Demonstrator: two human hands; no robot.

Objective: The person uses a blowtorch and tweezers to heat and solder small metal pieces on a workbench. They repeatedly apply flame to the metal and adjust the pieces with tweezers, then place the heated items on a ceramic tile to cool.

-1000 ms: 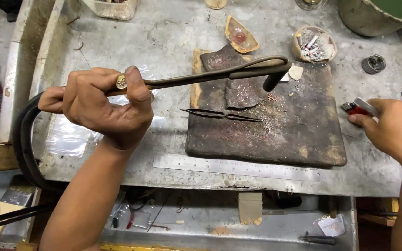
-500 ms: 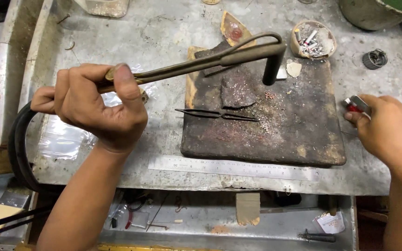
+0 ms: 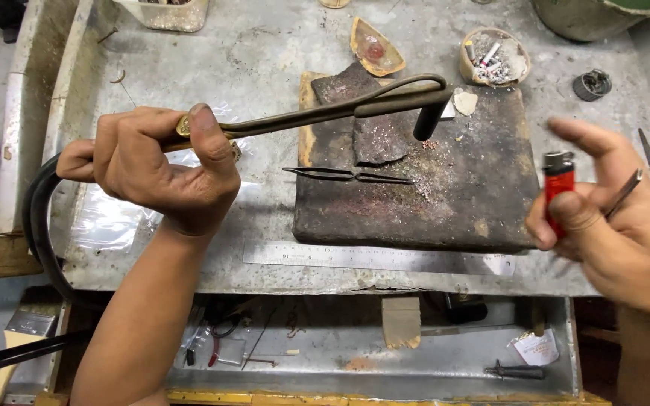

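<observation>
1. Left hand (image 3: 161,167) was closed round the handle of a long dark metal torch (image 3: 317,113); its bent nozzle hung over the charred block (image 3: 453,203); a black hose (image 3: 35,225) looped off the handle.
2. Right hand (image 3: 617,225) gripped a red lighter (image 3: 558,184) upright, forefinger lifted; a thin metal rod (image 3: 624,192) sat between its fingers.
3. Tweezers (image 3: 347,176) lay on the block's left edge, beneath the torch; gritty residue speckled the block.
4. Steel ruler (image 3: 378,257) lay along the block's near side; small round dish (image 3: 494,56) of scraps stood beyond it; dull scratched metal tray (image 3: 265,60) underneath.

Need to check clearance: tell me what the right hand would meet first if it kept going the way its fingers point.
The right hand, holding a red lighter, points up-left. Probably the dark slab's right edge comes first, though height above it is unclear.
</observation>
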